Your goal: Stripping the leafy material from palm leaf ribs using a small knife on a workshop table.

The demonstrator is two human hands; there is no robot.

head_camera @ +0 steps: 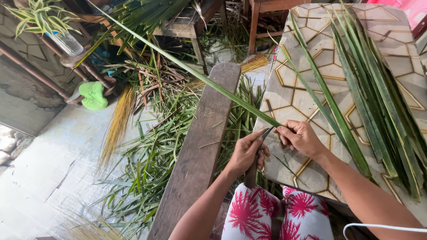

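Head view showed our left hand (246, 153) gripping a knife (257, 156) at six o'clock, our right hand (301, 138) pinching the long leaf (191, 71), mid-stripping; steady pulling seemed needed.

Taking the long weathered wooden plank (198, 146) as landmark, the hexagon-patterned surface (298, 95) lies to its right bearing a stack of long green leaf strips (382, 98), loose green leaf trimmings (147, 160) litter the floor to its left, and a wooden chair (191, 26) stands behind it.
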